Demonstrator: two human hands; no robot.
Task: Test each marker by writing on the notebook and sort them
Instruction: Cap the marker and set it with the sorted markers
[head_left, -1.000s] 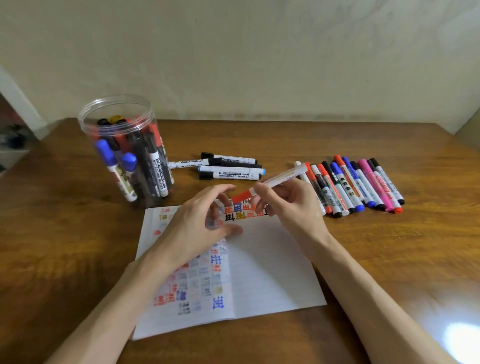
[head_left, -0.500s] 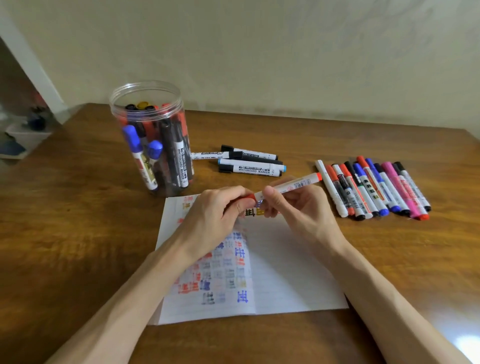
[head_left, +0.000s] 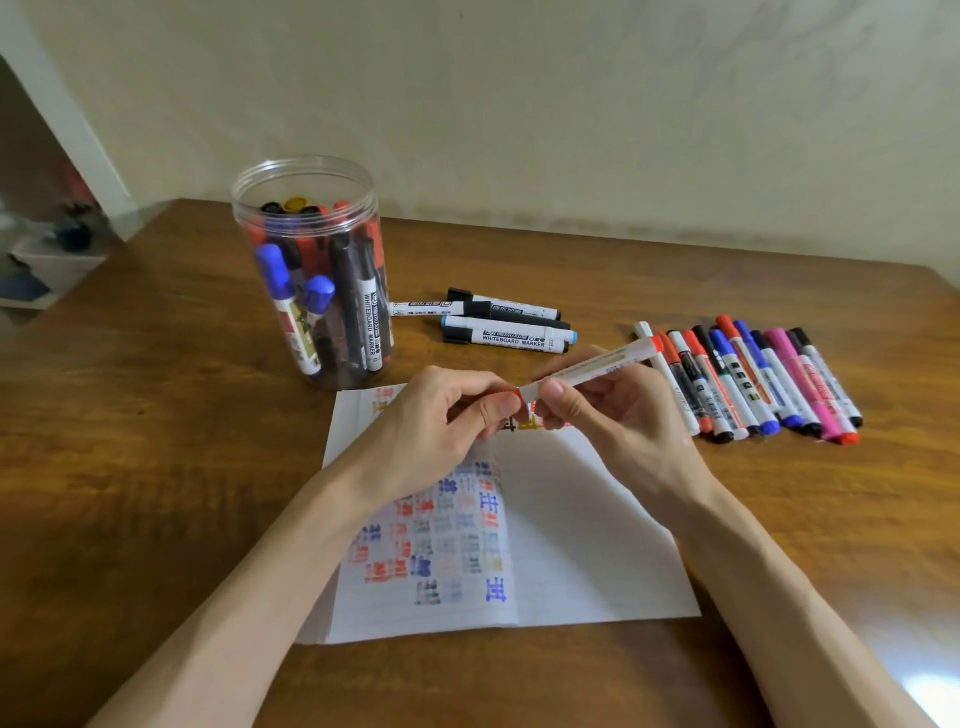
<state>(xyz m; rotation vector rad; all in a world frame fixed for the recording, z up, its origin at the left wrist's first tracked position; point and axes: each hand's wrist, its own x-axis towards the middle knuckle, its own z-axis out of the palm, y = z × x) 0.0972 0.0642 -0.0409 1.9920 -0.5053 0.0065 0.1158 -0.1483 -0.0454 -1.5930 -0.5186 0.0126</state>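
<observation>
Marker (head_left: 597, 366) tilted, red end up-right; both hands gripping.

Bare table (head_left: 119, 467) L of notebook (head_left: 582, 545), open run fwd to far edge. Tall jar (head_left: 306, 163) blocks far-L, just beyond notebook's far-L corner. 3 loose markers (head_left: 509, 327) lie just R of jar. L hand (head_left: 431, 431) & R hand (head_left: 613, 415), both pinching red marker (head_left: 597, 366), fill centre above notebook's far edge. Marker row (head_left: 753, 379) blocks R; bare strip behind it.
</observation>
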